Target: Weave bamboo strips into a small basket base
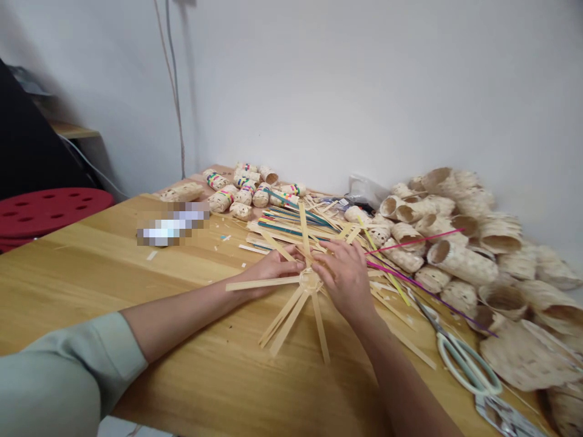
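Inspecting the work position finds the left hand (pixel 273 267) and right hand (pixel 344 279) drawn together and closed on a round woven hub (pixel 310 281) of pale bamboo, their fingers almost meeting over it. The hub sits on the near half of a wooden desk (pixel 91 285), with flat bamboo spokes (pixel 286 321) radiating from it, mostly toward the left and the near side; the hands cover the rest. A pale green sleeve (pixel 77 370) covers the left forearm's upper end. Beyond the hub, a stack of loose bamboo strips (pixel 291 227), some coloured teal, lies close to the spokes' far tips. Long magenta strips (pixel 414 241) and yellow strips (pixel 387 267) cross the desk just beyond the right hand. Right of that hand, scissors with pale green handles (pixel 467 364) lie near the desk's right edge, beside a heaped pile of woven bamboo tubes (pixel 462 262) that crowds that side and limits movement there. Small bundles with coloured bands (pixel 223 199) stand at the far end against the white wall (pixel 319 91). The widest working room is the stretch of desk left of the spokes and toward the near edge, with a pixelated patch (pixel 173 224) farther left. A red stool (pixel 45 212) stands beyond the desk's left edge.
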`<state>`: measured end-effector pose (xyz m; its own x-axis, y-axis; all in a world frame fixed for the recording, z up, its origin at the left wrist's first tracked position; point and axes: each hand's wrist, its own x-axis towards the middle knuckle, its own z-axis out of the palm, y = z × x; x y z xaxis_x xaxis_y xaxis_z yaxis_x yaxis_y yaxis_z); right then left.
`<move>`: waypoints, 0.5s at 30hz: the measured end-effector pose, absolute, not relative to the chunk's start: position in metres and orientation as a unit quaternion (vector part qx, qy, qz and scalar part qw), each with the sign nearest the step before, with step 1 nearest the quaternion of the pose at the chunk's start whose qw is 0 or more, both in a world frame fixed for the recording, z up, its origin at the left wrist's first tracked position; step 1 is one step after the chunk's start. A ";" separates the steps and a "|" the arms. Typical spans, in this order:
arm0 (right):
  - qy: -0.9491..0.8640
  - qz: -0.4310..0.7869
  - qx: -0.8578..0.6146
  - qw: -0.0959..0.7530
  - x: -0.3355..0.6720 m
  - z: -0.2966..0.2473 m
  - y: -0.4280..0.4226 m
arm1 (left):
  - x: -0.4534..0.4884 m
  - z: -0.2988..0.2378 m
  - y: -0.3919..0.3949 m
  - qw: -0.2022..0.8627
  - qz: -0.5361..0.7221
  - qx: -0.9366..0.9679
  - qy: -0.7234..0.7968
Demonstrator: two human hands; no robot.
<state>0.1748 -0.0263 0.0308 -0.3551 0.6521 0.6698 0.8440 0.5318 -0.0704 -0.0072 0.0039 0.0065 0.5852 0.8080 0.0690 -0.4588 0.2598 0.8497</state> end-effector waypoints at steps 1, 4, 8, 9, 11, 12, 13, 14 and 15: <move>-0.809 -0.138 -0.463 0.335 0.174 0.030 -0.026 | -0.007 0.007 0.004 0.769 0.410 0.451 0.194; -0.800 -0.116 -0.467 0.359 0.173 0.028 -0.026 | -0.007 0.010 0.003 0.771 0.401 0.459 0.185; -0.781 -0.082 -0.480 0.391 0.169 0.027 -0.026 | -0.006 0.014 0.001 0.783 0.388 0.455 0.172; -0.775 -0.074 -0.484 0.398 0.168 0.026 -0.026 | -0.006 0.015 0.000 0.782 0.390 0.455 0.174; -0.767 -0.061 -0.489 0.411 0.165 0.025 -0.025 | -0.006 0.017 -0.001 0.778 0.395 0.451 0.187; -0.764 -0.056 -0.490 0.416 0.164 0.024 -0.025 | -0.006 0.017 -0.001 0.777 0.399 0.448 0.194; -0.762 -0.051 -0.490 0.420 0.164 0.023 -0.025 | -0.006 0.017 -0.001 0.776 0.401 0.444 0.200; -0.760 -0.046 -0.490 0.424 0.163 0.022 -0.025 | -0.006 0.017 -0.001 0.776 0.403 0.441 0.203; -0.758 -0.040 -0.491 0.428 0.163 0.021 -0.025 | -0.006 0.017 -0.001 0.776 0.405 0.438 0.205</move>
